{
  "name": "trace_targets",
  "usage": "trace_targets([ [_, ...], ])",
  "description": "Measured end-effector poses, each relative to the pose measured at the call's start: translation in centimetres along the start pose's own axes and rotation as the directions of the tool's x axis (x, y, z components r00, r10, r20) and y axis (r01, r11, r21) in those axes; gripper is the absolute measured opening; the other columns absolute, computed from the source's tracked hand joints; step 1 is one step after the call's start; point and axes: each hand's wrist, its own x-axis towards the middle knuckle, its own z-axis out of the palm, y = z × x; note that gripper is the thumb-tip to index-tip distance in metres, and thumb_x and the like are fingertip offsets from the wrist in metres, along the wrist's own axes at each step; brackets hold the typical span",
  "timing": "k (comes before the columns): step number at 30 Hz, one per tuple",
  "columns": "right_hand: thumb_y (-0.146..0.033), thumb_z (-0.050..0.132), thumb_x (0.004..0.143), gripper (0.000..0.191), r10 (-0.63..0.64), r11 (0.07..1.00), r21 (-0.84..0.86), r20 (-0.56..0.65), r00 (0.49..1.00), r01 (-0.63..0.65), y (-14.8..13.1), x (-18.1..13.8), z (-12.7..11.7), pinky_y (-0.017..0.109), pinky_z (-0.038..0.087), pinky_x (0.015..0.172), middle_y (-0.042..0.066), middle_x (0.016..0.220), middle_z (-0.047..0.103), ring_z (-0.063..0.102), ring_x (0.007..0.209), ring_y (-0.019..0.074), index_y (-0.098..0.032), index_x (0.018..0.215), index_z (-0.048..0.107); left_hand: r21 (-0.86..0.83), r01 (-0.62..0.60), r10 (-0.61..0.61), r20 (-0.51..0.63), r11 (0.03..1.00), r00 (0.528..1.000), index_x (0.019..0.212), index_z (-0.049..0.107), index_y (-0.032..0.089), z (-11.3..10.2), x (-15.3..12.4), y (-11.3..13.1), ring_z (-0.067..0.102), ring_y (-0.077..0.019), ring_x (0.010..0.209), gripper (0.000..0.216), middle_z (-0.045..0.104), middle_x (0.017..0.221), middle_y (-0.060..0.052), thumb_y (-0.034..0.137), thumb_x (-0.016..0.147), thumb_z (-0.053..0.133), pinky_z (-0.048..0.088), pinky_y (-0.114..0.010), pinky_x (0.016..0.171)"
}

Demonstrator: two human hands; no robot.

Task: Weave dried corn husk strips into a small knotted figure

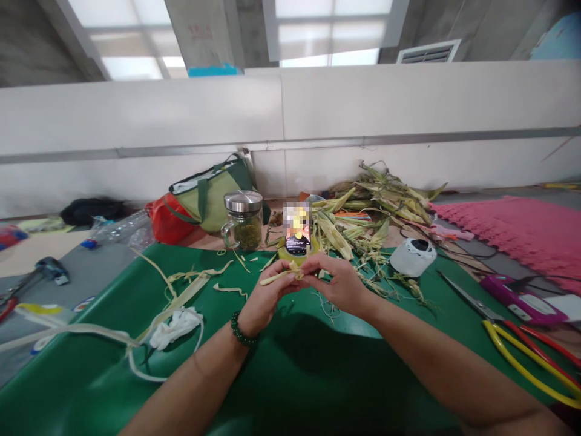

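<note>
My left hand [269,295] and my right hand [334,280] meet over the middle of a green mat [345,381]. Between their fingertips is a pale strip of corn husk [276,278], folded or knotted at its right end; the fingers partly hide that end. Both hands are closed on it, and the strip's loose end points left. A phone [297,239] with a lit screen stands upright just behind them, on a yellow round holder. Loose husk strips [190,290] and a crumpled white cloth [176,327] lie on the mat to the left.
Scissors [490,315] with red and yellow handles, a purple device [521,300] and a white roll [413,257] are at the right. Behind stand a lidded glass jar [244,221], a green bag [213,194] and a heap of corn husks [390,197]. A pink cloth [521,233] lies far right.
</note>
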Motion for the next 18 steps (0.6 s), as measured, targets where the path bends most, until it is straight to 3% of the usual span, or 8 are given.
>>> trace_targets([
  [5, -0.020, 0.059, 0.082, 0.006, -0.073, 0.997, -0.032, 0.028, 0.997, 0.074, -0.18, -0.10, 0.14, 0.029, 0.050, 0.071, 0.004, 0.083, 0.068, 0.064, 0.077, 0.0170, -0.020, 0.085, 0.064, 0.087, -0.053, 0.057, -0.048, 0.995, 0.997, 0.070, 0.056, 0.017, 0.16, 0.00, -0.21, 0.064, -0.0141, 0.067, 0.033, 0.064, 0.069, 0.002, 0.045, 0.066, 0.074, 0.052, -0.027, 0.069],
  [9, -0.024, 0.061, 0.079, 0.006, 0.096, 0.984, 0.147, 0.032, 0.995, -0.099, -0.31, 0.19, 0.15, 0.027, 0.051, 0.067, 0.003, 0.079, 0.066, 0.063, 0.072, 0.0154, -0.019, 0.083, 0.061, 0.100, -0.085, 0.091, -0.052, 0.991, 0.995, 0.071, 0.056, 0.018, 0.17, 0.07, -0.40, 0.066, -0.0168, 0.067, 0.033, 0.065, 0.068, 0.002, 0.044, 0.064, 0.075, 0.054, -0.032, 0.072],
  [13, -0.028, 0.065, 0.074, 0.014, 0.282, 0.906, 0.312, 0.055, 0.958, -0.285, -0.43, 0.51, 0.35, 0.026, 0.050, 0.061, 0.000, 0.071, 0.062, 0.061, 0.064, 0.0138, -0.018, 0.078, 0.056, 0.165, -0.122, 0.129, -0.034, 0.979, 0.991, 0.070, 0.056, 0.017, 0.13, 0.11, -0.42, 0.066, -0.0178, 0.065, 0.032, 0.061, 0.066, 0.002, 0.044, 0.065, 0.074, 0.054, -0.033, 0.070],
  [18, -0.030, 0.065, 0.073, 0.018, 0.317, 0.888, 0.341, 0.032, 0.948, -0.308, -0.92, 0.37, 0.79, 0.026, 0.050, 0.058, -0.002, 0.068, 0.060, 0.062, 0.062, 0.0140, -0.019, 0.077, 0.051, 0.289, -0.220, 0.231, -0.002, 0.932, 0.973, 0.072, 0.056, 0.017, 0.19, 0.03, -0.49, 0.062, -0.0161, 0.068, 0.029, 0.059, 0.069, 0.002, 0.043, 0.071, 0.068, 0.051, -0.029, 0.067],
])
